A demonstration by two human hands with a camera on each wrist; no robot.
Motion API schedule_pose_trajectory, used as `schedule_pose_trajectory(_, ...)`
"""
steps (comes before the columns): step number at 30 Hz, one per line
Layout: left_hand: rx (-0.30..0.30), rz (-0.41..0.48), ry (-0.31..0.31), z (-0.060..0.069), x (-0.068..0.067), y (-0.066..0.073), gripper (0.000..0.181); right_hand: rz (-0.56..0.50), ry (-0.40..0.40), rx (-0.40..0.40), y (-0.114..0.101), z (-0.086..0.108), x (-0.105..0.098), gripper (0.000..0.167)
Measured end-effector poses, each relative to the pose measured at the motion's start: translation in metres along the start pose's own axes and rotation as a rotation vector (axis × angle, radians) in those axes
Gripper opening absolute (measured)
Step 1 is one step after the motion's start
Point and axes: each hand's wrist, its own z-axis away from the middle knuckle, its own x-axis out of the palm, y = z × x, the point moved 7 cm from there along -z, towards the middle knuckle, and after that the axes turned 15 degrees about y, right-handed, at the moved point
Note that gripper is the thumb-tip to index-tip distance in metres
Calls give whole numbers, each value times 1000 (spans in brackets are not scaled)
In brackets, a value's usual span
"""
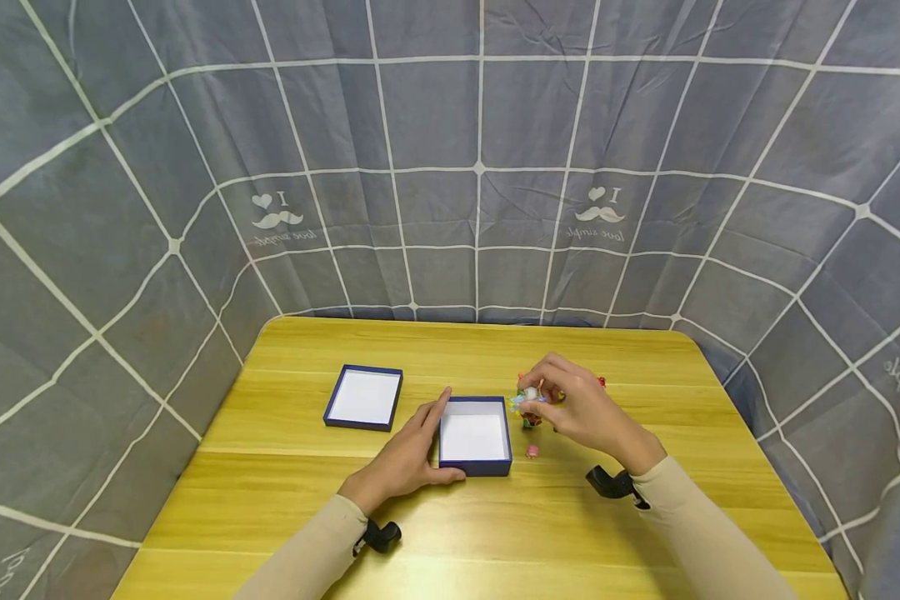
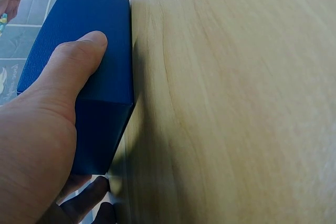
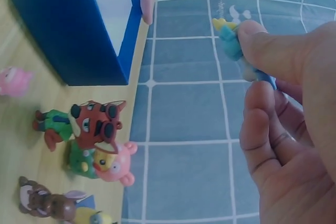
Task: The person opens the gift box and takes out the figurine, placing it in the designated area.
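Note:
An open blue box with a white inside stands on the table. My left hand holds it at its left side, the thumb on the front wall and the fingers along the left and back. To the right of the box and raised above the table, my right hand pinches a small light-blue figurine with yellow parts between thumb and fingers. Below it stand a fox figurine in green, a pink-headed figurine and a brown figurine. A small pink figurine sits near the box's front right corner.
A shallow blue lid with a white inside lies left of the box, its hollow side up. The wooden table is enclosed by a grey curtain with white grid lines. Part of the figurine group is hidden behind the right hand.

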Motion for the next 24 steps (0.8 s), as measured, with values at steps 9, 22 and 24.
schedule_pose_trajectory(9,10,8,9,2,2,0,136,8,32,11,3,15,-5,32)
schedule_pose_trajectory(22,12,9,12,1,2,-3,137,-9,54,38,6,35,-7,29)
schedule_pose_trajectory(24,13,7,14,1,2,-4,137,-5,57,47,7,39,-7,28)
